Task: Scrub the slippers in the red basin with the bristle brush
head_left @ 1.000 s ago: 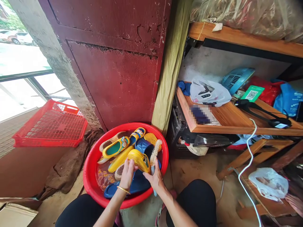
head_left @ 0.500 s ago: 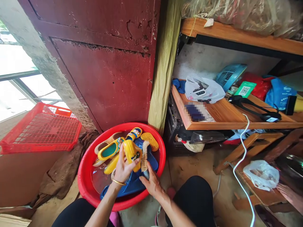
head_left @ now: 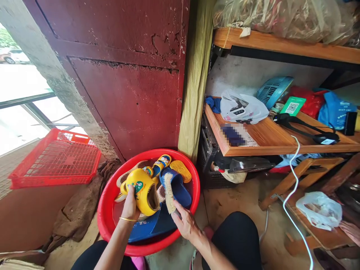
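In my left hand (head_left: 132,206) is a yellow clog-style slipper (head_left: 143,189) with a green cartoon patch, its opening turned toward the right. My right hand (head_left: 184,221) grips a scrubbing brush (head_left: 169,191) by its handle, pale bristles upward and a little apart from the slipper. Both hands are over a red basin (head_left: 101,221). Inside it lie blue slippers (head_left: 177,185), a yellow sole (head_left: 180,170), a small blue and yellow slipper (head_left: 162,163) and other footwear, partly hidden behind the yellow slipper.
A red plastic crate (head_left: 56,161) stands at the left near a brown cloth (head_left: 73,215). Behind the basin is a dark red door (head_left: 135,105). On the right are a wooden shelf (head_left: 261,148), a white cable (head_left: 289,195) and a stool holding a plastic bag (head_left: 319,210). Someone's hand shows at the right edge.
The yellow slipper has been turned, so its opening now faces right. The brush has shifted slightly down and left in view, still in my right hand. The view has moved slightly.
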The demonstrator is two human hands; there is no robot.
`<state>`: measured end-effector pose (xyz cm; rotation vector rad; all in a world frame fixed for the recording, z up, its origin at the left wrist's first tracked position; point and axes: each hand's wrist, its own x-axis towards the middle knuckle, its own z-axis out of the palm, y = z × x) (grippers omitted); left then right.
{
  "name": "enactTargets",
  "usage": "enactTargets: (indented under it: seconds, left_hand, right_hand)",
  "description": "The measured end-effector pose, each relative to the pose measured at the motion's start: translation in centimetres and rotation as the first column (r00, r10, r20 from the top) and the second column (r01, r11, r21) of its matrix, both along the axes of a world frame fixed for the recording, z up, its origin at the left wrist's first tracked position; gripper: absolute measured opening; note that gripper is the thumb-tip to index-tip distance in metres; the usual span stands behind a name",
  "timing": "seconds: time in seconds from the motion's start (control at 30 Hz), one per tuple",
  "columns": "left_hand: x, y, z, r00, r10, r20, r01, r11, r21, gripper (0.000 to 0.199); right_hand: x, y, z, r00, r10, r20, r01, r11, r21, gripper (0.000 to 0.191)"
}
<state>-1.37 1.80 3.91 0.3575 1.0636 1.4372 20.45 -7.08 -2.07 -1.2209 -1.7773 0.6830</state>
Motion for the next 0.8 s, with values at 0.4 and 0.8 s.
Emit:
enactTargets:
  seconds: [0.4,0.8]
  left_hand:
    - [-2.3,0.4,-2.9,0.948,0.002,0.317,0.025,0.996,-0.081,0.070]
    - [0.2,-0.9,-2.7,0.975,0.046,0.217,-0.028,0.996,-0.087,0.054]
  right_hand:
    - [1.1,-3.2,6.6,0.835,0.186,0.517,-0.155,0.983,-0.102,0.048]
    - [-5.9,1.9,6.2,0.736,0.164,0.657,-0.050,0.981,-0.188,0.045]
